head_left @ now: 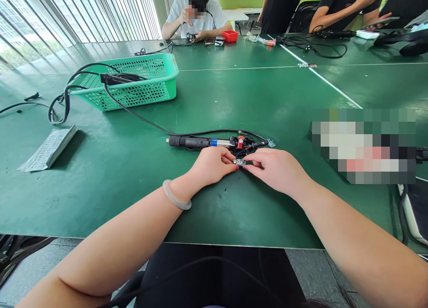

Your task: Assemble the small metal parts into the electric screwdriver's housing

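Observation:
Between the fingertips of both hands is a small circuit board (239, 162). My left hand (216, 164) pinches its left end, and my right hand (274, 169) pinches its right end. Just behind the board, an opened black handheld tool (192, 142) lies on the green table (127, 201), with its handle to the left. A blue band, a silvery section, a red part (240, 142) and thin wires show along the tool. A black cable (152, 122) runs from its right end back toward the basket.
A green basket (140, 93) with black cables stands at the back left, and folded paper (51, 148) lies at the left. Blurred items (364, 147) sit at the right. Across the table are people, a red box (230, 35) and cables (310, 45).

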Demonstrator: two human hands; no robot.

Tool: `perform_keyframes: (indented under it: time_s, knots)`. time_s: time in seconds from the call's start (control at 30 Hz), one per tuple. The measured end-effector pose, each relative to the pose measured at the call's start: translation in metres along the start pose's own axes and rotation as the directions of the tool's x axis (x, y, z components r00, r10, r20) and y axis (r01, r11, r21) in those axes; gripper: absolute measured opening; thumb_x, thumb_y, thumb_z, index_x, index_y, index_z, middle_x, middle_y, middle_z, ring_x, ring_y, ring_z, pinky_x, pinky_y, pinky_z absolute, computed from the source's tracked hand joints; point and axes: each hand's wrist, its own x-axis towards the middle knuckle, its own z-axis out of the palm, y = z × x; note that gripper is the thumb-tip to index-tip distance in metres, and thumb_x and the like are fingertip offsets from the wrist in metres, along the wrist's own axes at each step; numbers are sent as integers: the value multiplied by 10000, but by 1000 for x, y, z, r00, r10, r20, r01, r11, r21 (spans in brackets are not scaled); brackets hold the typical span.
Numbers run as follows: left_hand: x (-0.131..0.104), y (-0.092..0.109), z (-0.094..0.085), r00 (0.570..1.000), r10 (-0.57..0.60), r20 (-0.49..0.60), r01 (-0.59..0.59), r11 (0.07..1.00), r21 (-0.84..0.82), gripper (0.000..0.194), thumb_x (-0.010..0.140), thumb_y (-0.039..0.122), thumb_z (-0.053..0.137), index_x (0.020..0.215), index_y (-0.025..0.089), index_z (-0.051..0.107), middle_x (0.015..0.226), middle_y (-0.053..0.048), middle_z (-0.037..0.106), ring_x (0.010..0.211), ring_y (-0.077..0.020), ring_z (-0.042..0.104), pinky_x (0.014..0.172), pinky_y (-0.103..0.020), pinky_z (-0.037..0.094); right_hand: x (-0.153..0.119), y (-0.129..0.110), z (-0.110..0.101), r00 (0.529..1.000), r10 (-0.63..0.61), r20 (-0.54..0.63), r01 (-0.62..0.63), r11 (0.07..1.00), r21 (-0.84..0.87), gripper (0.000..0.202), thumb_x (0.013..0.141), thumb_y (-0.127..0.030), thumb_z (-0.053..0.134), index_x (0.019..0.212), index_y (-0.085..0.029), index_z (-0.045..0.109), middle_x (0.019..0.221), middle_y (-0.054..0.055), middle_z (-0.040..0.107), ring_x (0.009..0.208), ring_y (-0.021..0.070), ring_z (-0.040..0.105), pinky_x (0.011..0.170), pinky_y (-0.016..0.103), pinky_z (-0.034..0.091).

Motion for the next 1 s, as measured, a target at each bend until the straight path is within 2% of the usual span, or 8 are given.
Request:
perform_keyframes:
  time_s: [0.3, 0.63, 1.0]
  knots:
    - [0, 2, 0, 998, 44, -41, -42, 998, 49, 134, 675, 192, 735, 791, 142, 690, 784, -46, 721, 726, -156, 664, 699, -264, 519, 4, 13, 7, 992, -105, -66, 110, 991, 76, 166, 821, -293, 617, 940, -204, 691, 738, -17, 591, 632, 112, 528, 573, 242, 371]
    - [0, 0, 0, 997, 60, -41, -57, 996, 63, 146, 681, 210, 730, 800, 137, 690, 775, -56, 720, 729, -165, 664, 690, -271, 514, 7, 15, 7, 989, -130, -68, 138, 983, 125, 152, 818, -291, 605, 903, -187, 675, 710, -12, 575, 661, 126, 518, 590, 247, 371]
    - [2, -4, 1, 994, 99, -55, -96, 994, 48, 136, 651, 205, 748, 744, 140, 674, 704, -29, 700, 612, -122, 615, 629, -242, 488, 7, 14, 6, 987, -148, -65, 155, 979, 130, 139, 811, -275, 606, 887, -182, 676, 692, -13, 557, 661, 128, 509, 602, 248, 362]
